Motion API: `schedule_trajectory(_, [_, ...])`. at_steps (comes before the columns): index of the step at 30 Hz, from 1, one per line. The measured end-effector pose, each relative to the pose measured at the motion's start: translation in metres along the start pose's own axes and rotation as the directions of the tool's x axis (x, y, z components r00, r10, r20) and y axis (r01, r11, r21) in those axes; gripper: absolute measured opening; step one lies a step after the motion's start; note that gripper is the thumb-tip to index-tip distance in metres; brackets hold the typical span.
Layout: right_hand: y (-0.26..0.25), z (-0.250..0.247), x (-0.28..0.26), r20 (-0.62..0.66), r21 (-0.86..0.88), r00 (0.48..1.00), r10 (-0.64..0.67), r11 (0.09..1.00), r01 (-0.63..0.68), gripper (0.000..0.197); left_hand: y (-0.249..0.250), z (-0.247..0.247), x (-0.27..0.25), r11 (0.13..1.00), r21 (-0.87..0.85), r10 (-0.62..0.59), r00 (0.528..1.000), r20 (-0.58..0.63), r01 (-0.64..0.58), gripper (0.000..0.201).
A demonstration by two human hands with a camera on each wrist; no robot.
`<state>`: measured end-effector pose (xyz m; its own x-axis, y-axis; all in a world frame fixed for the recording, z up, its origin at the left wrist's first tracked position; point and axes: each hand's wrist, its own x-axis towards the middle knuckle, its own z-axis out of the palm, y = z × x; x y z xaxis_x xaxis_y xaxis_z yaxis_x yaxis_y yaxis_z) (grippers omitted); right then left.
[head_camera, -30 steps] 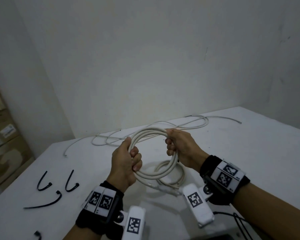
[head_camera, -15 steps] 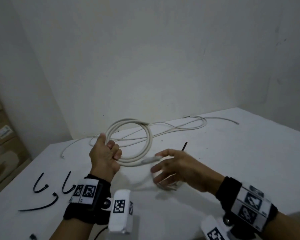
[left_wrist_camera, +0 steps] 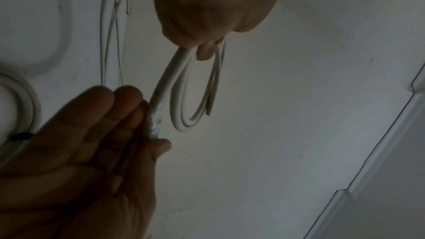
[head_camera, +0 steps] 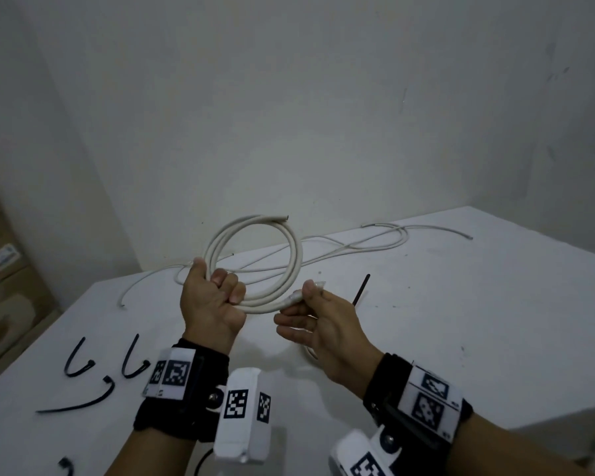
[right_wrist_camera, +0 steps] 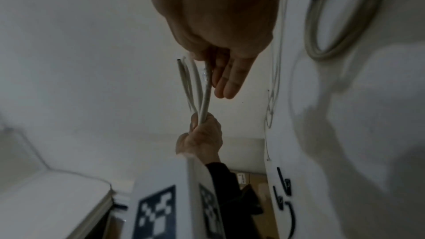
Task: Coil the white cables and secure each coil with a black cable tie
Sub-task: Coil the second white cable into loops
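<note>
1 white coil (head_camera: 255, 262) is held up above the table (head_camera: 461, 338); the left hand (head_camera: 210, 304) grips its lower left side with curled fingers, and the right hand (head_camera: 320, 324) pinches its taped end (head_camera: 298, 297) between thumb and fingers. 3 black cable ties (head_camera: 83, 365) lie near the left wrist, another black tie (head_camera: 362, 290) just beyond the right hand, and loose white cables (head_camera: 358, 245) sprawl farther back.

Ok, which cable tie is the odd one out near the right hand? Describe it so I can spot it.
Start at the white table, then find the right hand. Just beyond its fingers lies one black cable tie, straight and alone; the other ties sit curled together at the table's left, past the left hand.
</note>
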<state>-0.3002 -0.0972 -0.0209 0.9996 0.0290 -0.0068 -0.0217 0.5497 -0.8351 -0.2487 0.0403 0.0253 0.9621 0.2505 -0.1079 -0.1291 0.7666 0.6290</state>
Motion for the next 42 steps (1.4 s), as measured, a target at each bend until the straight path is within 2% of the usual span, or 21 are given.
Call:
schedule_trajectory(5, [0.005, 0.001, 0.008, -0.088, 0.159, 0.982, 0.166, 0.976, -0.150, 0.023, -0.005, 0.000, 0.004, 0.996, 0.070, -0.049, 0.998, 0.043, 0.046, 0.037])
schedule_trajectory(9, [0.004, -0.004, 0.019, -0.126, 0.151, 0.948, 0.293, 0.950, -0.273, 0.012, -0.012, -0.002, -0.003, 0.979, 0.201, 0.034, 0.999, -0.007, -0.032, 0.026])
schedule_trajectory(15, [0.009, -0.013, 0.021, -0.023, 0.146, 0.934, 0.356, 0.926, -0.349, 0.020, -0.019, -0.010, -0.008, 0.944, 0.310, 0.139, 0.987, -0.077, -0.109, 0.025])
schedule_trajectory(18, [0.017, -0.008, 0.017, -0.083, 0.181, 0.922, 0.379, 0.915, -0.360, 0.022, -0.024, -0.011, -0.009, 0.926, 0.358, 0.156, 0.984, -0.085, -0.116, 0.026])
schedule_trajectory(22, [0.021, -0.004, 0.014, -0.187, 0.221, 0.922, 0.339, 0.929, -0.297, 0.027, -0.031, -0.012, -0.009, 0.918, 0.373, 0.180, 0.980, -0.089, -0.135, 0.028])
schedule_trajectory(26, [0.013, -0.007, 0.012, -0.208, 0.156, 0.928, 0.308, 0.947, -0.280, 0.030, -0.031, -0.011, -0.008, 0.923, 0.366, 0.170, 0.980, -0.102, -0.122, 0.028])
schedule_trajectory(30, [0.008, -0.012, 0.013, -0.196, 0.117, 0.933, 0.300, 0.952, -0.282, 0.055, -0.033, -0.009, -0.009, 0.915, 0.382, 0.179, 0.979, -0.095, -0.130, 0.028])
schedule_trajectory(32, [0.007, -0.015, 0.014, -0.177, 0.079, 0.935, 0.308, 0.951, -0.299, 0.059, -0.035, -0.008, -0.011, 0.908, 0.395, 0.186, 0.979, -0.088, -0.137, 0.030])
schedule_trajectory(36, [0.010, -0.016, 0.015, -0.188, -0.004, 0.938, 0.290, 0.955, -0.296, 0.025, -0.039, -0.010, -0.015, 0.903, 0.410, 0.174, 0.982, -0.080, -0.126, 0.032])
schedule_trajectory(39, [0.011, -0.019, 0.017, -0.182, -0.028, 0.942, 0.283, 0.956, -0.293, 0.020, -0.039, -0.013, -0.014, 0.908, 0.403, 0.166, 0.981, -0.104, -0.111, 0.032])
schedule_trajectory(42, [0.009, -0.023, 0.017, -0.103, -0.051, 0.960, 0.261, 0.962, -0.268, 0.017, -0.032, -0.014, -0.010, 0.920, 0.382, 0.154, 0.979, -0.133, -0.093, 0.029])
